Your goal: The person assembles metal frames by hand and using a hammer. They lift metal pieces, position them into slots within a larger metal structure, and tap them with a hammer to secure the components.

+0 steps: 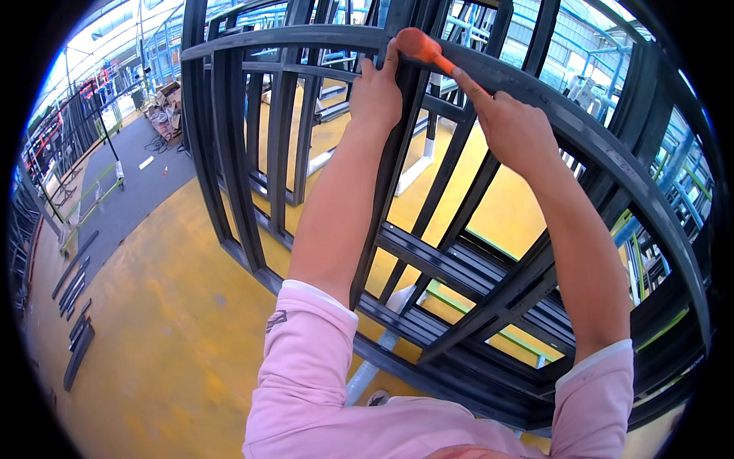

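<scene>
A large black metal frame of bars and uprights stands before me. My right hand is closed round the handle of an orange mallet, with the index finger stretched along it. The mallet's head is at the top bar, where an upright meets it; I cannot tell whether it touches the metal. Just left of the head, my left hand grips the frame at that same joint, its index finger reaching up the metal. Part of its grip is hidden behind the hand.
Yellow floor spreads to the left, with loose short black bars lying on it. Beyond lie a grey walkway, a green rack and a heap of cardboard. Lower frame members cross close in front of me.
</scene>
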`<state>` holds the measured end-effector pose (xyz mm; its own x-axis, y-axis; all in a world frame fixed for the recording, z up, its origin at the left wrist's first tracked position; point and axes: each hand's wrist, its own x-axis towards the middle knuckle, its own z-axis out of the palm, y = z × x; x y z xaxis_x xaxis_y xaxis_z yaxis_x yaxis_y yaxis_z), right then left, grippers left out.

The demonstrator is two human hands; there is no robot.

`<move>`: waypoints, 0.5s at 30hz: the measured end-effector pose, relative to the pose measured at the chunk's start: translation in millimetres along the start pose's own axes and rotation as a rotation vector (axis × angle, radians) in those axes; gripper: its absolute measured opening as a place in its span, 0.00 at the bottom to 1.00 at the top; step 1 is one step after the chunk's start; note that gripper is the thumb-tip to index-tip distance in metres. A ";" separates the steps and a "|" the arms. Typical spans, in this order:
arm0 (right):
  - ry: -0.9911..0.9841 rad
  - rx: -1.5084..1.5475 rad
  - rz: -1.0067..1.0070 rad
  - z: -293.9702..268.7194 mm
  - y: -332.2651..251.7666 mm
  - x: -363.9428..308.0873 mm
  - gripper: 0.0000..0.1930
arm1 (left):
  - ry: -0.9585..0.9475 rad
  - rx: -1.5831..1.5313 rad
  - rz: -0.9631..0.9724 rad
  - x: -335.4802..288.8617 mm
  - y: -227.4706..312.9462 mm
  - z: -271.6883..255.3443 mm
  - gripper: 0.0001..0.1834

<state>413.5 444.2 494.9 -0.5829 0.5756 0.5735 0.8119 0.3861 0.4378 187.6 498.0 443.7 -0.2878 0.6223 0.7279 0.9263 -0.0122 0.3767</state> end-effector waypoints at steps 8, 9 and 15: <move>-0.456 0.233 -0.036 31.7 2.1 -207.6 0.39 | 0.017 -0.077 -0.003 24.5 -7.3 -0.6 0.53; -0.532 0.291 -0.012 46.7 4.9 -266.3 0.39 | 0.003 -0.084 0.012 24.5 -3.3 3.0 0.52; -1.051 0.642 0.958 101.7 -83.5 -701.2 0.31 | 0.052 0.152 0.035 19.2 -39.4 -19.6 0.44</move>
<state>757.5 81.6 -14.2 0.1999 0.8994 -0.3888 0.8911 -0.3319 -0.3096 140.8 495.1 454.1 -0.2638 0.5820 0.7693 0.9608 0.0883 0.2627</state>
